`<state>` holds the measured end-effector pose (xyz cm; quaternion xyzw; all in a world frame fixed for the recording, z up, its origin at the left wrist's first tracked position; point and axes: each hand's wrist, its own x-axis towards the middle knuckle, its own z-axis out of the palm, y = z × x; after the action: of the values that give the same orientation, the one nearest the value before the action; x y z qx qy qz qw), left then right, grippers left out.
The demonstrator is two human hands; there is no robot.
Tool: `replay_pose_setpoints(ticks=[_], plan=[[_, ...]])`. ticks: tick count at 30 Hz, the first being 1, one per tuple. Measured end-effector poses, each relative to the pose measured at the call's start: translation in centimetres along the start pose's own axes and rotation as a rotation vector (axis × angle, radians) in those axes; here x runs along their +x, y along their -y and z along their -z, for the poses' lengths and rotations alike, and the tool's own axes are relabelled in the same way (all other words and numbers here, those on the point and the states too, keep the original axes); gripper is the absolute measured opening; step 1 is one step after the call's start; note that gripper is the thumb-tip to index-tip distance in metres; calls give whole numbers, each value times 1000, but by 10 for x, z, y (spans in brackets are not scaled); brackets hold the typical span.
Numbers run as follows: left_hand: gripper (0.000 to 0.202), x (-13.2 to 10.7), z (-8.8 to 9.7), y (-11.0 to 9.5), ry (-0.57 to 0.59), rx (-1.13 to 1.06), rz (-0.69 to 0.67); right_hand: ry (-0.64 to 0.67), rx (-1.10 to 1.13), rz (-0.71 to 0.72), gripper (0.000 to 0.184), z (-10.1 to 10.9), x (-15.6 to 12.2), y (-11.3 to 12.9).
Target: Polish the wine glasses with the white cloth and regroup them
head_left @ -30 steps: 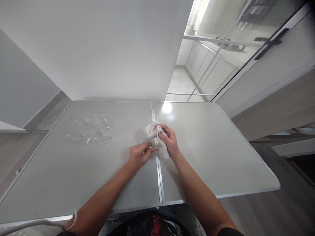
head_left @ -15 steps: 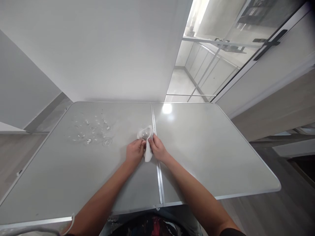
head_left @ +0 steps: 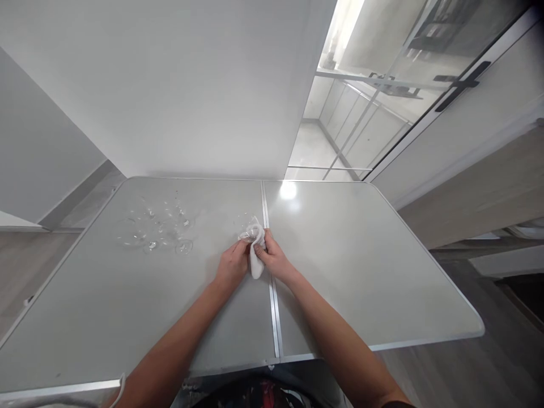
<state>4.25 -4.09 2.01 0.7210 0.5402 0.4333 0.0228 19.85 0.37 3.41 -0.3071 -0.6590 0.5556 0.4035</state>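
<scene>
Near the table's centre seam, my left hand is closed around the lower part of a clear wine glass; its stem is hidden by the fingers. My right hand pinches a white cloth against the right side of the glass. One end of the cloth hangs down between both hands, and the rest wraps the bowl's right side. Off to the left stand several clear stemmed glasses in a loose group, their outlines faint against the table.
The grey folding table has a metal seam down its middle. A white wall rises behind its far edge. To the right is a glass-paned door. A white cable lies at the near left edge.
The cloth has shifted from around the bowl toward its right side, so more of the glass shows on the left. Both hands stay in nearly the same place.
</scene>
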Motion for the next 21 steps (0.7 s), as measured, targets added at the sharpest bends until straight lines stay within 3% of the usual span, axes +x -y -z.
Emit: replay_pose_setpoints(ticks=[3, 6, 8, 11, 14, 16, 18, 21], plan=[[17, -2, 1, 3, -37, -39, 34, 15, -12, 37, 44, -3, -1, 1], [7, -2, 3, 2, -55, -38, 85, 17, 129, -70, 42, -8, -1, 1], [16, -1, 5, -1, -49, -80, 135, -60, 271, -141, 42, -11, 0, 1], [19, 2, 6, -7, -106, -290, 278, -161, 533, -227, 43, -12, 2, 1], [32, 6, 5, -12, -226, -584, 436, -64, 730, -342, 32, -8, 3, 4], [54, 8, 4, -12, -162, -888, 507, 26, 810, -395, 30, -6, 1, 6], [67, 10, 3, -12, -17, -1183, 573, 83, 847, -441, 34, -6, -2, 8], [60, 9, 5, -11, 59, -1312, 640, 152, 817, -510, 39, -7, -6, 10]])
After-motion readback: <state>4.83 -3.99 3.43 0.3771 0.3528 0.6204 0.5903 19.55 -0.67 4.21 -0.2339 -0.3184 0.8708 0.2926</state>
